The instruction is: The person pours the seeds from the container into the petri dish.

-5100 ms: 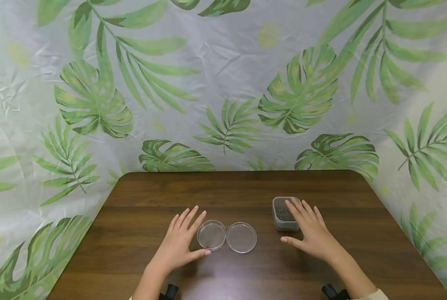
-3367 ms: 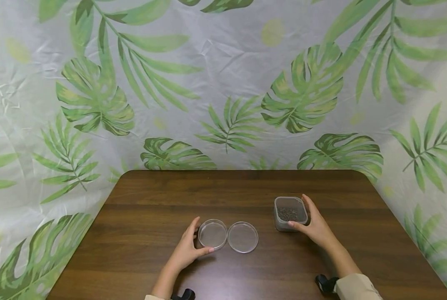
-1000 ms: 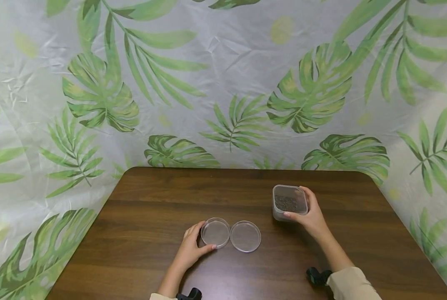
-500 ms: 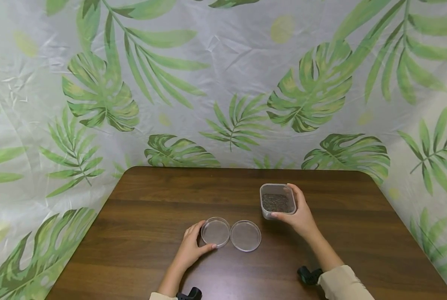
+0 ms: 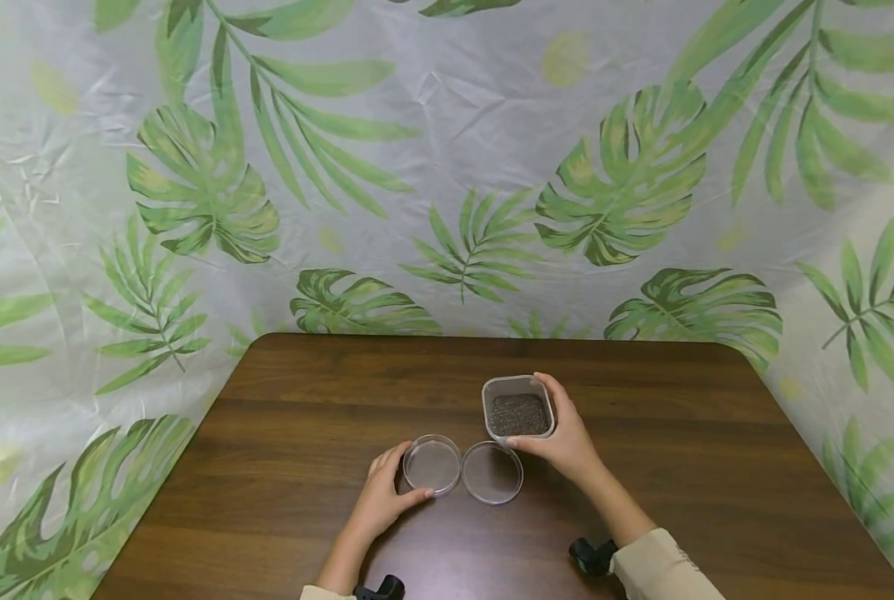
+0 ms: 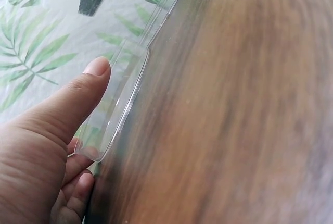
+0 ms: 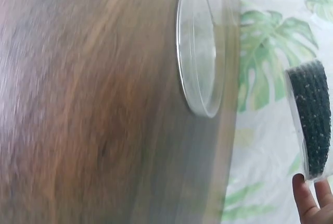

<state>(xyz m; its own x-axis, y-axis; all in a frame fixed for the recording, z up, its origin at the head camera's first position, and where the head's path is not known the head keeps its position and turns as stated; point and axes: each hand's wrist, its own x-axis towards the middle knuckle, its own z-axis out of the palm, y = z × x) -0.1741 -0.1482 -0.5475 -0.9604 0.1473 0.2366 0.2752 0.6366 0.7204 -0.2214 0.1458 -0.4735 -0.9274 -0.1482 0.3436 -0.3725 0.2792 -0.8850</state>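
My left hand point(image 5: 377, 498) grips the side of a clear round petri dish point(image 5: 432, 464), thumb at its near edge. In the left wrist view the thumb point(image 6: 86, 91) lies against the dish's clear wall. A second shallow round dish or lid point(image 5: 492, 472) lies on the table touching or nearly touching the first. My right hand point(image 5: 566, 437) holds a square clear plastic container point(image 5: 518, 408) of dark, soil-like grains, raised above the table just behind the second dish. In the right wrist view the container point(image 7: 312, 122) hangs off the tabletop, its dark contents seen through the wall.
A brown wooden table point(image 5: 304, 400) bears the dishes. Behind it hangs a pale leaf-printed sheet point(image 5: 447, 167). Black wrist straps point(image 5: 592, 557) and light sleeves point(image 5: 660, 567) show on the forearms.
My right hand has taken hold of the container, lifted it and carried it left to behind the second dish. My left hand has closed round the first dish's edge and stays there.
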